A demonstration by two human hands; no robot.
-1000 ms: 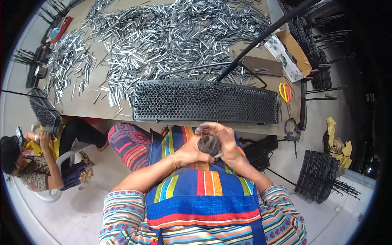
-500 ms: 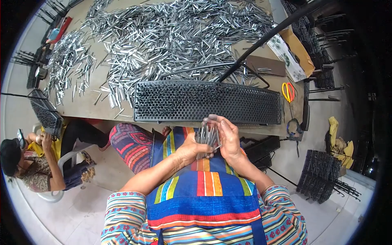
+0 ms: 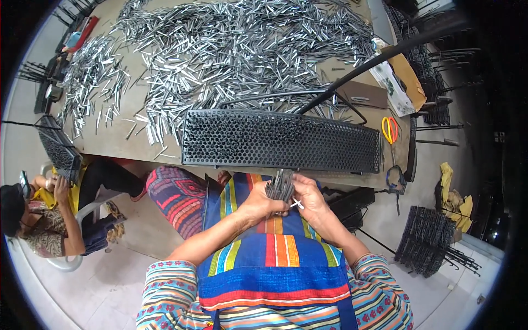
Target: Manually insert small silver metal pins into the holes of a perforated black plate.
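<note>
Over my lap, my left hand (image 3: 257, 204) is closed around a bundle of thin grey metal strips (image 3: 280, 185), their ends standing up together. My right hand (image 3: 311, 199) is pressed to the bundle's right side with its fingers bent. Two short pale strips (image 3: 297, 204) poke out crosswise between the hands. Just beyond them, along the table edge, lies a long black perforated rack (image 3: 280, 140) with rows of round holes. Many of the holes toward its left look filled with dark pieces. The tips of my right fingers are partly hidden by the bundle.
Loose metal strips (image 3: 220, 60) cover much of the table (image 3: 104, 140). Orange-handled scissors (image 3: 390, 131), a brown board (image 3: 363, 93) and an open carton (image 3: 404, 82) lie at right. A black bar (image 3: 374, 60) slants above. Another person (image 3: 52, 214) sits at left, holding a similar rack (image 3: 60, 151).
My right hand has gone from raised, loosely spread fingers to bent fingers against the bundle, slightly lower. The left hand keeps its hold. The crossed pale strips now show between the hands.
</note>
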